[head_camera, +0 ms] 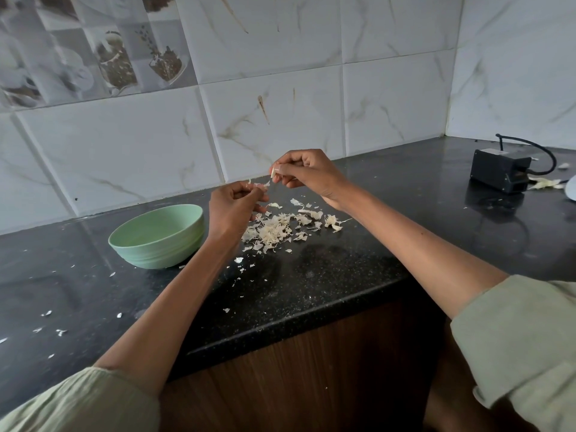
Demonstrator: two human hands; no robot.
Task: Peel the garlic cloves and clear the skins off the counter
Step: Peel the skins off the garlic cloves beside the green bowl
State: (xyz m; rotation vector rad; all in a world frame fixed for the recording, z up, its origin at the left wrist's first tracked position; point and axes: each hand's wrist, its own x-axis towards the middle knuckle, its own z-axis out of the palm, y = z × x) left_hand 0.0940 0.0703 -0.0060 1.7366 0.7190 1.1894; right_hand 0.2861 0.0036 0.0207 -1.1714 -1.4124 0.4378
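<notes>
My right hand (307, 173) pinches a pale garlic clove (273, 173) between thumb and fingertips, raised above the black counter (358, 254). My left hand (232, 210) is lower and to the left, its fingers curled round a thin piece of garlic skin (260, 186). Directly below both hands lies a pile of dry garlic skins (277, 230). A light green bowl (157, 236) stands on the counter left of my left hand; what it holds is hidden by its rim.
Small skin flakes (46, 313) are scattered over the counter's left and front. A black box with a cable (500, 169) sits at the far right, with more skins (545, 183) beside it. Tiled walls (280, 88) close the back and right.
</notes>
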